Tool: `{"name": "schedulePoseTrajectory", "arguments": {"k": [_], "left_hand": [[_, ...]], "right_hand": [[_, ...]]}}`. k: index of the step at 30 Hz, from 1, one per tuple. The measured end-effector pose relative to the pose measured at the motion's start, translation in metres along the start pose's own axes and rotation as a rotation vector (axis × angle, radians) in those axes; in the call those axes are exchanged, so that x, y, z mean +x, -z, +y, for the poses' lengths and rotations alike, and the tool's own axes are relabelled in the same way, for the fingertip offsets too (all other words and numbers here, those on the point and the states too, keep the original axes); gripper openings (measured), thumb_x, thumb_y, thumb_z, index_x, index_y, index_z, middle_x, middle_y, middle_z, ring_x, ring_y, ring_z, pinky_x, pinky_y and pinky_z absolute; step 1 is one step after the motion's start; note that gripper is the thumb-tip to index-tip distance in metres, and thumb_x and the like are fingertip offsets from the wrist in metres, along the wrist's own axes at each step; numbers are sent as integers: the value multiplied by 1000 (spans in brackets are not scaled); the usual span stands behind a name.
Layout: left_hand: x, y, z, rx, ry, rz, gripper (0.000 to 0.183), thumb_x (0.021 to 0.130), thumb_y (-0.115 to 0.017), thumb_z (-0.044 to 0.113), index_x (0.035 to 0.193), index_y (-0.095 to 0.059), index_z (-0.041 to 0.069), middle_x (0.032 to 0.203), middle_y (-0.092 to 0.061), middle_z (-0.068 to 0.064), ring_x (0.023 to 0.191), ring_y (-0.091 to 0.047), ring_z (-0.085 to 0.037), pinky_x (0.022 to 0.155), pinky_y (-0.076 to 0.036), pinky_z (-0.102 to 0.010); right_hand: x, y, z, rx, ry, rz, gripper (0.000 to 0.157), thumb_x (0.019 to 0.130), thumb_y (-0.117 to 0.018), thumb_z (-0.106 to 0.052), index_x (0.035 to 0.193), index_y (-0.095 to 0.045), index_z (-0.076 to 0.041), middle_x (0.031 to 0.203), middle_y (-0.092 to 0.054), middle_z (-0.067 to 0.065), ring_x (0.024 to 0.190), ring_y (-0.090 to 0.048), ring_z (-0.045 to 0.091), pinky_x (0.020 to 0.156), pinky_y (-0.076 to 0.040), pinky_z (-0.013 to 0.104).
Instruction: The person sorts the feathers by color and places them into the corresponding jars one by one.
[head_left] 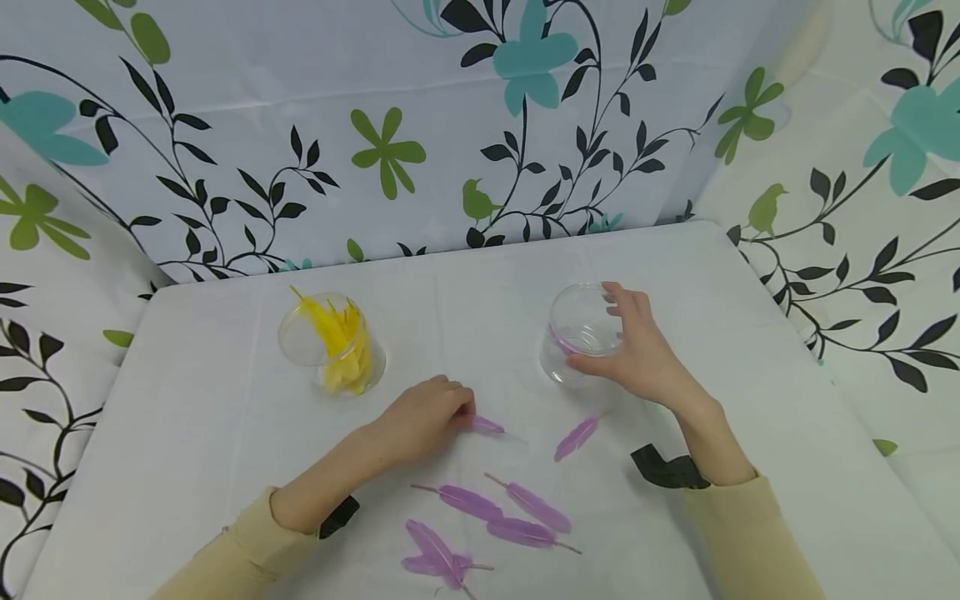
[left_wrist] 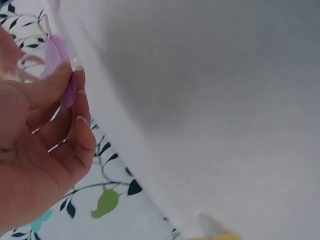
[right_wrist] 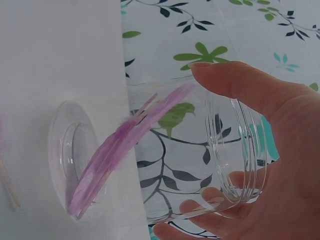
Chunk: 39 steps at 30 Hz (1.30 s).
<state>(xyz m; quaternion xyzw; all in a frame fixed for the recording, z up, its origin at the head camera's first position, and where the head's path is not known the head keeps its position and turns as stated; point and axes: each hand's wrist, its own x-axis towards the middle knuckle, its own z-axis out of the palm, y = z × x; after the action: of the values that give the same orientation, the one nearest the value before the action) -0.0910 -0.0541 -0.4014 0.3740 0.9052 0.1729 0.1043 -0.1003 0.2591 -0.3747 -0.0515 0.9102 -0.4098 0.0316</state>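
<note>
My left hand (head_left: pixel 423 417) pinches a purple feather (left_wrist: pixel 56 52) between thumb and fingertips, just above the white table. With thumb and fingers spread around its upper part, my right hand (head_left: pixel 645 357) holds a clear jar (head_left: pixel 557 363) that stands upright on the table. In the right wrist view, purple feathers (right_wrist: pixel 117 147) lean inside this jar. One loose purple feather (head_left: pixel 577 438) lies in front of it. Several more purple feathers (head_left: pixel 525 532) are scattered nearer to me, some overlapping.
On the left of the table stands a second clear jar (head_left: pixel 378 367) with yellow feathers (head_left: pixel 347 350) in it. A patterned cloth (head_left: pixel 300 108) with leaves and flowers hangs behind the table's far edge and along both sides.
</note>
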Motion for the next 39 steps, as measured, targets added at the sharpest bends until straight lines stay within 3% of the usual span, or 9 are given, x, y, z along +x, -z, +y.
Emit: {"name": "schedulePoseTrajectory", "arguments": {"k": [4, 7, 11, 15, 23, 32, 39], "left_hand": [[12, 31, 7, -30, 96, 68, 3, 95, -68, 15, 96, -68, 12, 86, -65, 4, 82, -52, -15, 75, -51, -29], [21, 49, 12, -43, 133, 171, 7, 97, -66, 15, 101, -69, 10, 89, -67, 1, 84, -53, -17, 77, -52, -29], [37, 63, 21, -20, 128, 307, 11, 98, -63, 14, 106, -69, 8, 95, -69, -3, 88, -55, -21, 78, -54, -31], [59, 72, 35, 55, 87, 358, 14, 100, -60, 15, 108, -69, 7, 99, -69, -6, 93, -57, -24, 82, -54, -32], [102, 73, 61, 288, 4, 274, 16, 101, -60, 18, 110, -71, 11, 102, -68, -6, 97, -57, -24, 89, -50, -31], [134, 62, 84, 321, -35, 134, 12, 97, -67, 21, 102, -78, 18, 96, -73, 2, 93, -54, -20, 87, -48, -32], [147, 58, 88, 308, -10, 39, 9, 94, -71, 20, 98, -79, 21, 95, -76, 7, 93, -58, -18, 90, -44, -38]], "right_hand": [[0, 0, 0, -1, -3, -2, 108, 77, -86, -38, 157, -17, -12, 151, -25, 22, 141, -34, 39, 110, -38, 61], [0, 0, 0, -2, -2, -2, 108, 77, -86, -38, 156, -17, -12, 151, -25, 21, 141, -34, 39, 110, -38, 61], [0, 0, 2, -2, 1, -1, 108, 77, -86, -38, 156, -18, -12, 151, -25, 21, 141, -34, 39, 110, -37, 62], [0, 0, 3, -9, -7, 6, 108, 77, -86, -38, 156, -18, -12, 151, -25, 21, 140, -35, 38, 109, -38, 62], [0, -1, 2, 0, -15, 1, 109, 77, -86, -38, 157, -17, -13, 151, -24, 21, 141, -33, 39, 108, -39, 63], [0, -1, 5, 0, 18, 2, 107, 78, -86, -36, 156, -17, -13, 149, -26, 21, 141, -33, 37, 107, -39, 63], [1, -2, 6, 4, 42, 14, 107, 77, -87, -33, 156, -19, -11, 149, -27, 21, 140, -34, 37, 107, -38, 62]]}}
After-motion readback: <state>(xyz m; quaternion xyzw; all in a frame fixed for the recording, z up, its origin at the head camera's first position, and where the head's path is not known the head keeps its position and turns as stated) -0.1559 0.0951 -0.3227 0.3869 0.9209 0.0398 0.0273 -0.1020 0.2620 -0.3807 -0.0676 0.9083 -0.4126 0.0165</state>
